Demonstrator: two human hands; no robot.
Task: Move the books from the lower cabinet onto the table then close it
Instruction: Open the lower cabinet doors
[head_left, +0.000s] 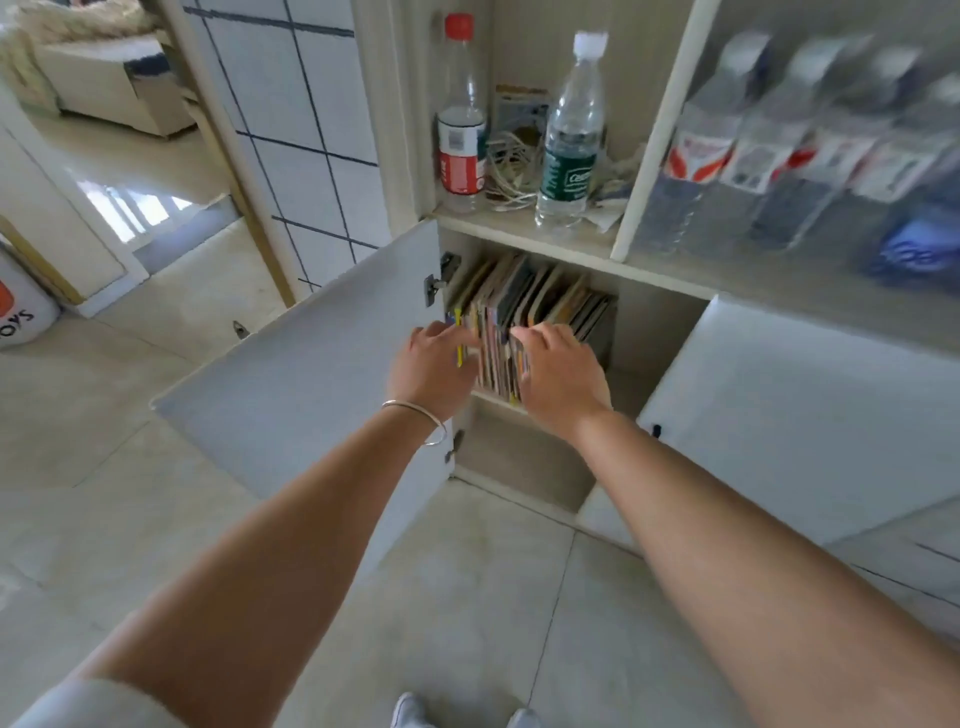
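Reaching into the lower cabinet (660, 332): left hand (434, 366), fingers loosely spread, tips at the left end of the books (524, 306); right hand (563, 371), fingers curled over spines near the row's middle, grip not discernible. Books: upright row, leaning slightly, mixed colours, on the cabinet's inner shelf. Left door (311, 395) and right door (800, 415) open beside the books. Bracelet (421, 421) on left wrist.

A home; a sofa (104, 88) beyond the doorway; tiled floor (467, 597); water bottles (569, 135) on cabinet shelves.
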